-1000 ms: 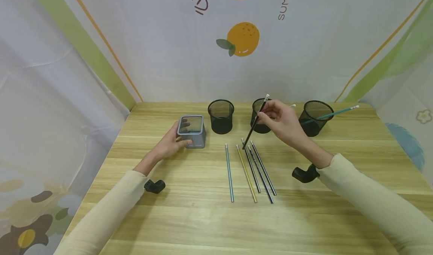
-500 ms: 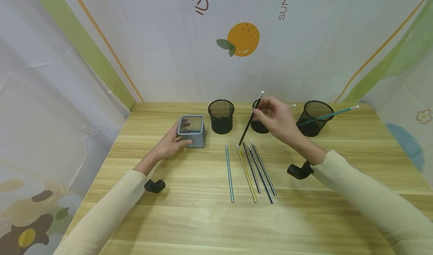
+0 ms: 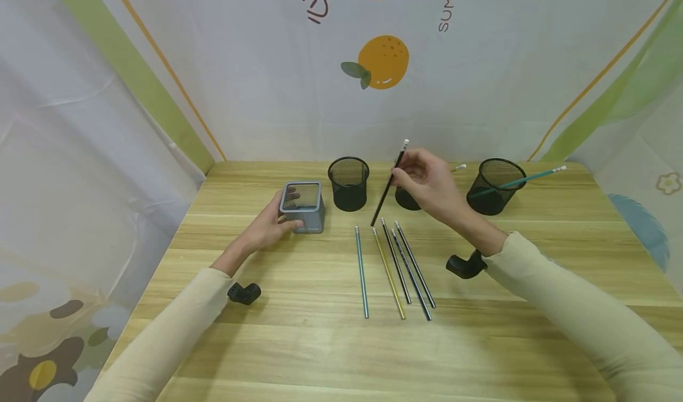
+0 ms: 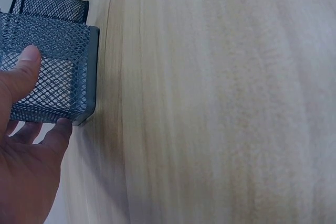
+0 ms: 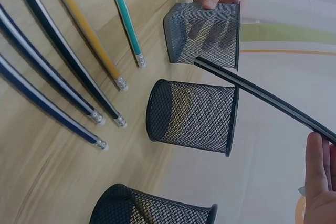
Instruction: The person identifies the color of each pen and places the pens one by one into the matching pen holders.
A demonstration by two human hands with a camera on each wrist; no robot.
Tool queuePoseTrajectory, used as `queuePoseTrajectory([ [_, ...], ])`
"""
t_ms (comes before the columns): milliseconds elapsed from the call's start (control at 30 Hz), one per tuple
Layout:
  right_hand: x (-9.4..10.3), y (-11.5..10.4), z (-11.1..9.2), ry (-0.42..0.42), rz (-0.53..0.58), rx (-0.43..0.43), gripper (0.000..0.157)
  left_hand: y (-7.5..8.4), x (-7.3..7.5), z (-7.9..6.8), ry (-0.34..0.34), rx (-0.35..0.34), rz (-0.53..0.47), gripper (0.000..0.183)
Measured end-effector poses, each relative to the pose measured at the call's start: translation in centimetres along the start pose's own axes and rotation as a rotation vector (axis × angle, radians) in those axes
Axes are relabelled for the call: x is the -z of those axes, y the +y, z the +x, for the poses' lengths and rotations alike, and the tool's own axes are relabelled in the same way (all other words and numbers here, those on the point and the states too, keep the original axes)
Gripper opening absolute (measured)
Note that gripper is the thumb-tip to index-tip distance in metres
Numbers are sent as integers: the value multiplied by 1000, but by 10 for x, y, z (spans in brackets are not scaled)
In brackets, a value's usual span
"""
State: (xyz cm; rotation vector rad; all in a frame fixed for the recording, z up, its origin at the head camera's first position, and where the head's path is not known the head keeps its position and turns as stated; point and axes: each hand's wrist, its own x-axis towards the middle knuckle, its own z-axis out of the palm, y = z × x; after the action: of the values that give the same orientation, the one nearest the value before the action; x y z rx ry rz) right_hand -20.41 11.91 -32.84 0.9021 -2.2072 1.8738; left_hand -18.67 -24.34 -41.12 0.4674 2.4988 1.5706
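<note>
My left hand grips a grey square mesh pen holder, its thumb on the near side and fingers round the far side; the left wrist view shows the holder standing on the table. Between thumb and fingertips, my right hand pinches a black pencil near its white eraser end. That pencil slants in the air, lower end toward the left. In the right wrist view, its tip overlaps the square holder. Below it lie a teal pencil, a yellow pencil and several dark pencils.
A round black mesh cup stands beside the square holder. Partly behind my right hand is another black cup with a pencil in it. At the right, a third cup holds a leaning teal pencil. A printed curtain hangs behind.
My right hand has moved left and slightly away from me, carrying the black pencil toward the square holder. My left hand and the holder have stayed still.
</note>
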Motion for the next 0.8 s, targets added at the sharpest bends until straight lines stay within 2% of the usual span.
queuePoseTrajectory([
  [800,-12,-12,22,27,-2,87,14,1,1,-1,-5,3,-12,80],
])
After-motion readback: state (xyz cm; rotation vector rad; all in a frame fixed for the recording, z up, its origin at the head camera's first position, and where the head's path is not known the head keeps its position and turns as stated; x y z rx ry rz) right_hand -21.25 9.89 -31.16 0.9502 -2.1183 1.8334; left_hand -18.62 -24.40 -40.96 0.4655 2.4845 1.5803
